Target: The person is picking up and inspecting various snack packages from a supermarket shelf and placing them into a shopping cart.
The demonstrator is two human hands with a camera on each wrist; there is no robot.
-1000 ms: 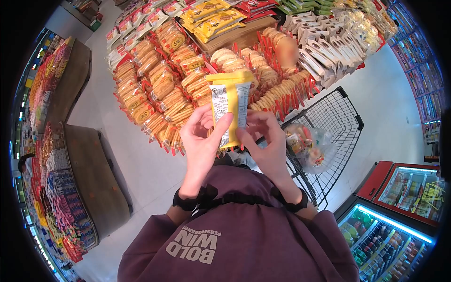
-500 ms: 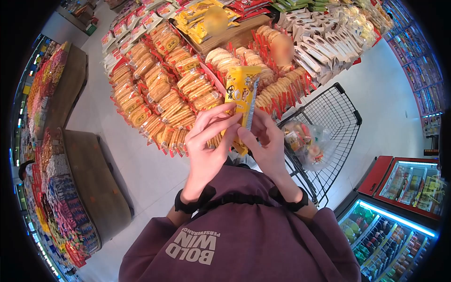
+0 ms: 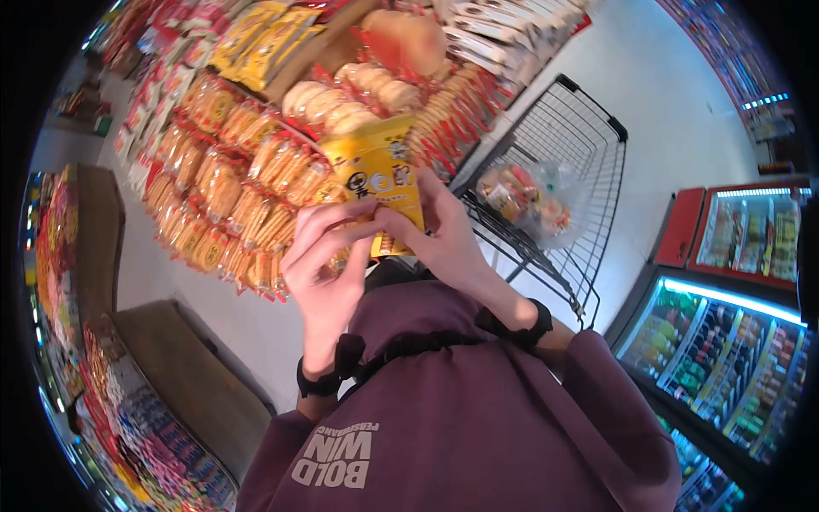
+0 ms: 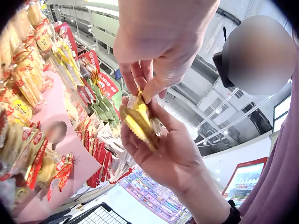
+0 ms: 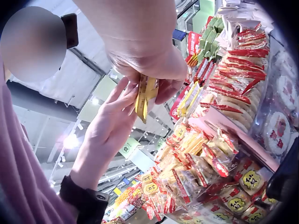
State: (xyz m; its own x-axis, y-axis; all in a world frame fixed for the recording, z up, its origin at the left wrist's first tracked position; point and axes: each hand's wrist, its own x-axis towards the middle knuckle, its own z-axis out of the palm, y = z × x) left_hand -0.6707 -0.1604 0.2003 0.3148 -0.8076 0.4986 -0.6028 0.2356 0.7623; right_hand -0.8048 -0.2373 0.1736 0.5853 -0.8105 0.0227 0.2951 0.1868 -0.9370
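A yellow snack packet with dark printed characters is held upright in front of the body, its printed face showing in the head view. The left hand holds its lower left part; in the left wrist view that hand's fingertips pinch the packet at its near end. Around the packet's right side and lower edge, the right hand grips with thumb and fingers. The right wrist view shows the packet edge-on between both hands.
Beyond the hands is a display heaped with bagged crackers and yellow packets. A black wire shopping cart stands at right, holding a clear plastic bag of goods. Lit drink coolers line the right; a wood-sided shelf stands left.
The packet has been turned from its white-labelled back to its yellow printed front. The right hand has shifted its grip along it, and the head view has swung so the display lies further left.
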